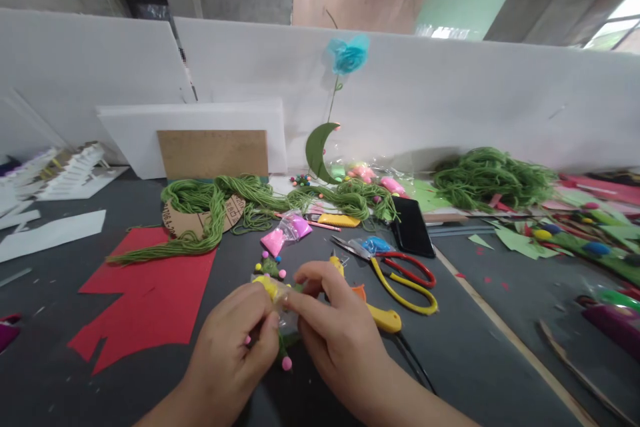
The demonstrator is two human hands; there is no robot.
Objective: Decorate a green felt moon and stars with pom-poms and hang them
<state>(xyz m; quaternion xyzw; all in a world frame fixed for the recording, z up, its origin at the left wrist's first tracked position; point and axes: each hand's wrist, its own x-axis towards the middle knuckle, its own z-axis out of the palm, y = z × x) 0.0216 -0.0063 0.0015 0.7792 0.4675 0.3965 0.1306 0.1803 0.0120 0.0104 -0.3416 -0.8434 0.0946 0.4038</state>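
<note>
The left hand (pixel 233 330) and the right hand (pixel 335 330) meet low at the centre of the view, just above the dark counter (pixel 480 373), with a small clear plastic bag (pixel 286 313) of yellow contents (pixel 267 285) between them. The left fingers are clamped on the bag's left side, thumb and forefinger close together; the right fingers pinch its right side, the forefinger reaching across toward the left hand. Just below the bag, partly hidden by the hands, a pink pom-pom (pixel 287 363) shows beside something green. Just beyond the bag lies a small green cluster (pixel 270 267) dotted with yellow, pink, purple and blue pom-poms. A yellow glue gun (pixel 385 318) with an orange trigger and a black cord lies partly behind the right hand, and beyond it are scissors (pixel 379 275) with red and yellow handle loops, their blades pointing away to the left near a blue packet (pixel 377 245). A black smartphone (pixel 413 227) lies farther back on the right. Left of the hands, red paper (pixel 155 293) is spread out, its far part under green yarn (pixel 200 243) that loops over a piece of printed cardboard (pixel 187 221). Farther back, a green crescent (pixel 316 153) stands upright below a blue flower (pixel 349 57) on a thin stem, in front of a white partition (pixel 410 90).
</note>
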